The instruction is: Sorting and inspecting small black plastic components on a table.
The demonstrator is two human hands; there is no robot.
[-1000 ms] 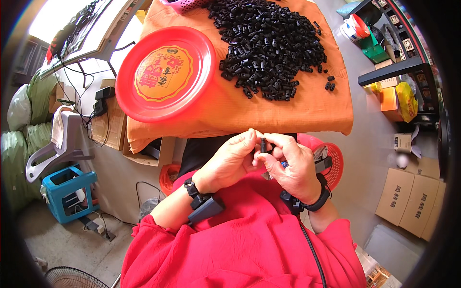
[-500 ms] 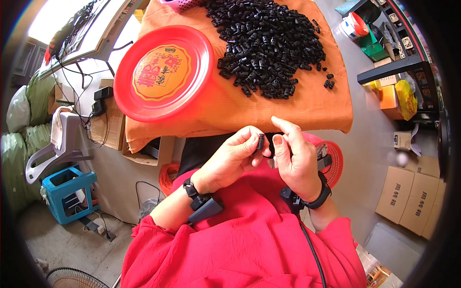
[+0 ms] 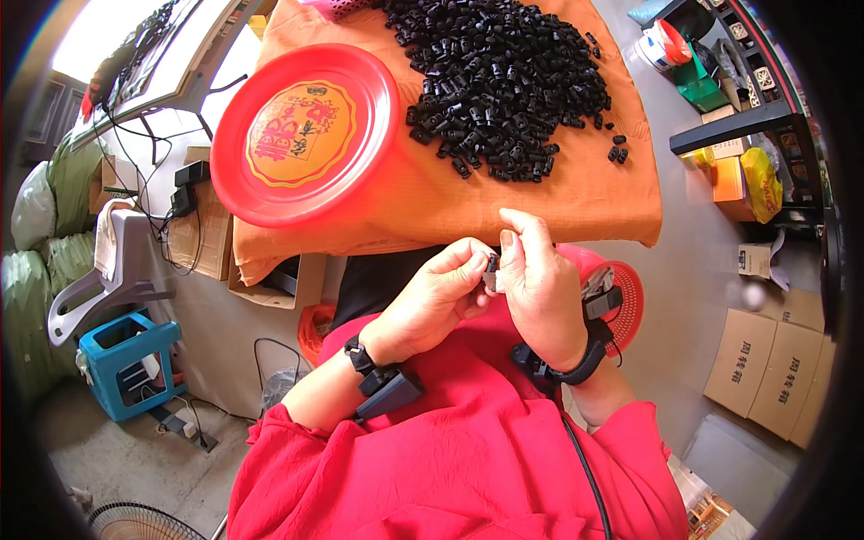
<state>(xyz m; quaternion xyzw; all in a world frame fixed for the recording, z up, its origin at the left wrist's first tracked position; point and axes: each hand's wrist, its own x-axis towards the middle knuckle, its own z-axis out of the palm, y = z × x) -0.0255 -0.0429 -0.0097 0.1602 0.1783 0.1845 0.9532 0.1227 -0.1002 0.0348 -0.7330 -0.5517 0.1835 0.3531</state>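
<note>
Over my lap, just off the table's near edge, my left hand (image 3: 441, 286) pinches a small black plastic piece (image 3: 492, 262) that looks like a cord lock, between thumb and forefinger. My right hand (image 3: 543, 292) meets it from the other side, thumb beside the piece and forefinger stretched toward the table. The other right fingers are curled in and mostly hidden; what they hold cannot be made out. A heap of similar black pieces (image 3: 508, 85) lies on the orange cloth (image 3: 441, 211) covering the table. Left of the heap sits a round red lid or tray (image 3: 373, 117) with a yellow printed centre.
A few black pieces (image 3: 618, 155) lie loose right of the heap. A red basket (image 3: 634, 306) stands beside my right wrist. A blue stool (image 3: 129, 346) and a grey chair (image 3: 112, 265) are at left. Flat cartons (image 3: 760, 369) and a shelf (image 3: 733, 128) stand at right.
My right hand has moved left and closed up to my left fingertips, its thumb now beside the black piece. My left hand stays almost where it was.
</note>
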